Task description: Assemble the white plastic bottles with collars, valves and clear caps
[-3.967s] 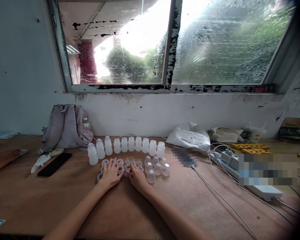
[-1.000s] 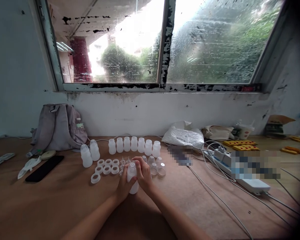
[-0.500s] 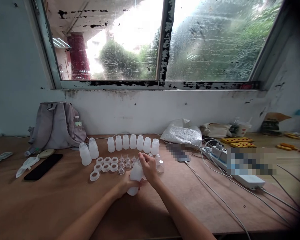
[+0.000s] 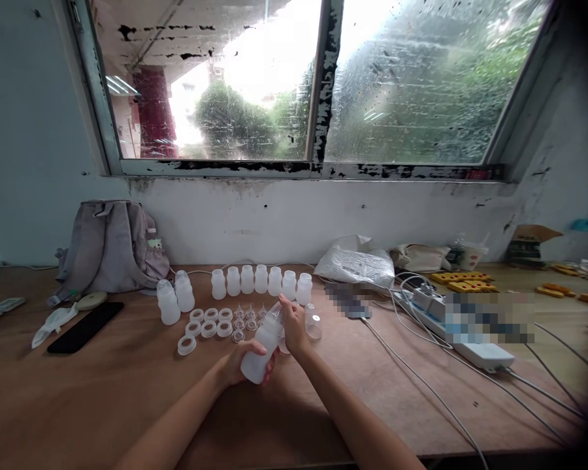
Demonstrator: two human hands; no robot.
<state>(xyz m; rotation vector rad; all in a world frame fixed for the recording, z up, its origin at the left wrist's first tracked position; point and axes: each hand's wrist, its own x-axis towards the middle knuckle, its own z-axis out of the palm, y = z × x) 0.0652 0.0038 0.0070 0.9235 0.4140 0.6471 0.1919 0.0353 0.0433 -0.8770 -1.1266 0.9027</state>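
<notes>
A frosted white baby bottle tilts to the right in front of me, its clear top uppermost. My left hand is wrapped round the lower body. At the upper end my right hand is closed on the top and partly hides it. Just left of the hands are rows of white collar rings and clear nipples. Clear caps stand beside my right hand, some of them hidden behind it. Several bottle bodies without tops form a row behind. Two bottles with tops stand farther left.
A grey backpack and a black phone lie left on the wooden table. A silvery plastic bag sits by the wall. White cables run across the right side to a power strip. Yellow pieces lie beyond it.
The bottle has tipped further to the right, and its base has moved a little left. My left hand has moved slightly left with it; my right hand stays at the top.
</notes>
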